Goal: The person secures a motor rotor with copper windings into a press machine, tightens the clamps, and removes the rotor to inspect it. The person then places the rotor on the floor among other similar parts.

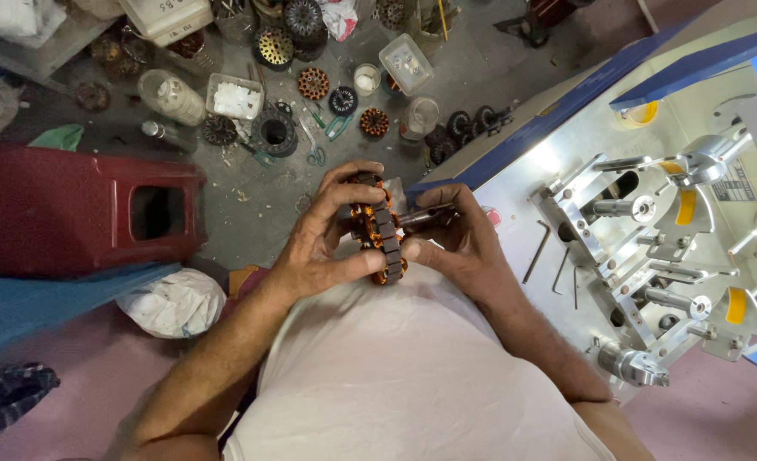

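My left hand [323,235] clamps the round copper-wound steel stator [377,229] on edge; right hand [455,243] pinches a thin metal tool [419,217] touching its right face.

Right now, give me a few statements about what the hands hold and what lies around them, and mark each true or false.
1. Both hands hold a round wound stator. False: the left hand holds it; the right hand holds a slim metal tool against it.
2. The stator's windings are orange. True.
3. A red plastic stool lies to the left. True.
4. Loose hex keys lie on the floor. False: they lie on the metal machine.
5. More stators lie on the floor. True.
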